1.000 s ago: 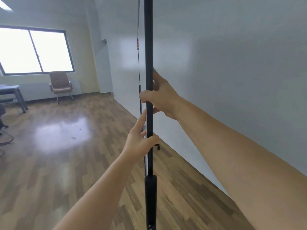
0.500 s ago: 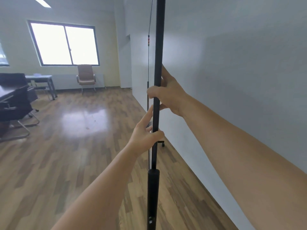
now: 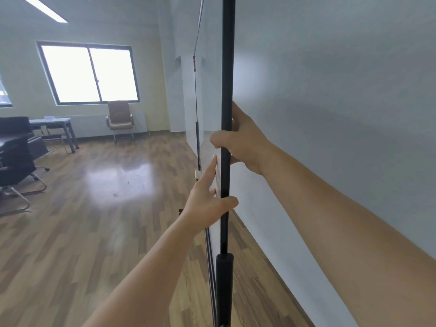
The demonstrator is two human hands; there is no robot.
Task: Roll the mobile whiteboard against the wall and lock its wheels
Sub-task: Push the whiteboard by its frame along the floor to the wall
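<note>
I see the mobile whiteboard edge-on: its black upright post [image 3: 227,67] runs from top to bottom of the view, with the thin board edge [image 3: 197,114] just left of it. My right hand [image 3: 238,140] is wrapped around the post at mid height. My left hand [image 3: 208,199] holds lower down, thumb across the post and fingers flat along the board's edge. The pale grey wall [image 3: 342,114] stands close on the right, with a narrow strip of floor between it and the post. The wheels are out of view.
Wooden floor [image 3: 106,208] spreads to the left. A brown chair [image 3: 119,120] stands under the window [image 3: 89,74] at the far end. A grey desk [image 3: 56,128] and black office chairs [image 3: 16,159] occupy the left side.
The view has swung left, bringing more of the room, the desk and the black chairs into sight. Both hands keep their hold on the post; the far caster is no longer visible.
</note>
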